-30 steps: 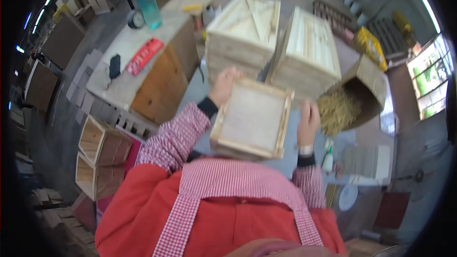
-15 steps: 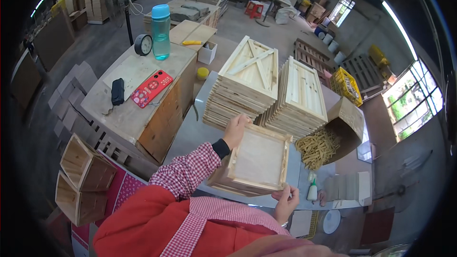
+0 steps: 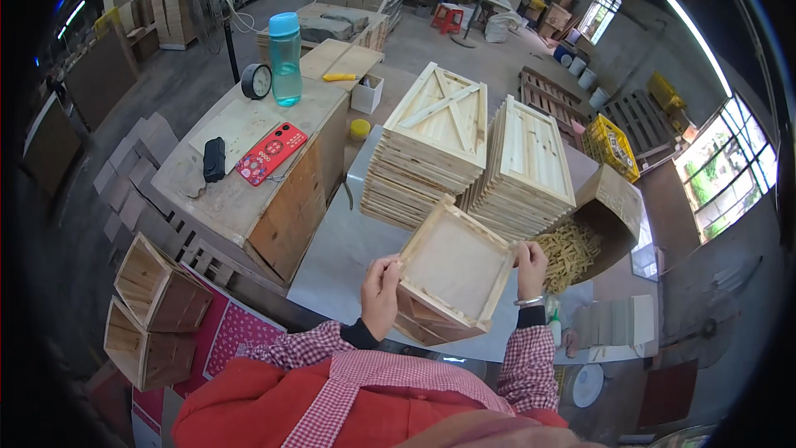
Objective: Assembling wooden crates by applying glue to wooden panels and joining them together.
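A square wooden frame panel (image 3: 458,265) with a pale flat centre and raised light-wood edges is between my two hands, turned at an angle. My left hand (image 3: 381,292) grips its left edge, fingers curled. At the right corner, my right hand (image 3: 531,269) is closed on the edge. More wooden pieces (image 3: 427,321) show under the panel; I cannot tell whether the panel touches them. Just beyond stands a stack of wooden panels (image 3: 439,116) with a crossed-brace top, beside a second stack of slatted panels (image 3: 535,149).
A tipped cardboard box (image 3: 612,214) spills small wood strips (image 3: 568,254) at the right. Near my right wrist is a glue bottle (image 3: 555,328). The bench at left bears a blue bottle (image 3: 286,66), a red phone (image 3: 272,154) and a clock (image 3: 256,81). Wooden boxes (image 3: 157,315) stand lower left.
The frame panel has turned and shifted slightly. My left hand has moved from its far corner to the left edge; my right hand has risen from the near corner to the right corner.
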`<state>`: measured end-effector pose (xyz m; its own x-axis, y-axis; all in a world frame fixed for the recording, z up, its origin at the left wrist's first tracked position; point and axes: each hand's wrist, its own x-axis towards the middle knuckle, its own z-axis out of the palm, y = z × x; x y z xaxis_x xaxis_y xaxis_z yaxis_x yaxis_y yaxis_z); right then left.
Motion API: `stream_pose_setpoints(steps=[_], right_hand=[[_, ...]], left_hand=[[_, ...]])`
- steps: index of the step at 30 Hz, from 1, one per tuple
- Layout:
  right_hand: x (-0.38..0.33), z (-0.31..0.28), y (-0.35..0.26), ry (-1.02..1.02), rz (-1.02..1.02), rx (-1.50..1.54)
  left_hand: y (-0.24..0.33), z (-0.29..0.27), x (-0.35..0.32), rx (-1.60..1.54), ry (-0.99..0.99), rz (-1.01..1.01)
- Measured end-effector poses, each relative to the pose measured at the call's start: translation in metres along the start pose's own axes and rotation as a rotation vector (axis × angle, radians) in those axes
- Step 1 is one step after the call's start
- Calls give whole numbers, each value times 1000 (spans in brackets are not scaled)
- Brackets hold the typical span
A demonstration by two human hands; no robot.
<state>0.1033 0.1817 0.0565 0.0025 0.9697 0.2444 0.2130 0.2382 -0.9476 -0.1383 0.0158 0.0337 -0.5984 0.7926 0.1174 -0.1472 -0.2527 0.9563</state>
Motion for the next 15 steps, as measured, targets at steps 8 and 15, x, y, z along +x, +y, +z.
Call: stream_pose_setpoints(steps=[8, 15], right_hand=[[-3, 3, 12, -72, -16, 51], [-4, 10, 14, 58, -88, -39]], left_hand=[[55, 1, 24, 643, -224, 357], [68, 95, 71, 962, -729, 814]])
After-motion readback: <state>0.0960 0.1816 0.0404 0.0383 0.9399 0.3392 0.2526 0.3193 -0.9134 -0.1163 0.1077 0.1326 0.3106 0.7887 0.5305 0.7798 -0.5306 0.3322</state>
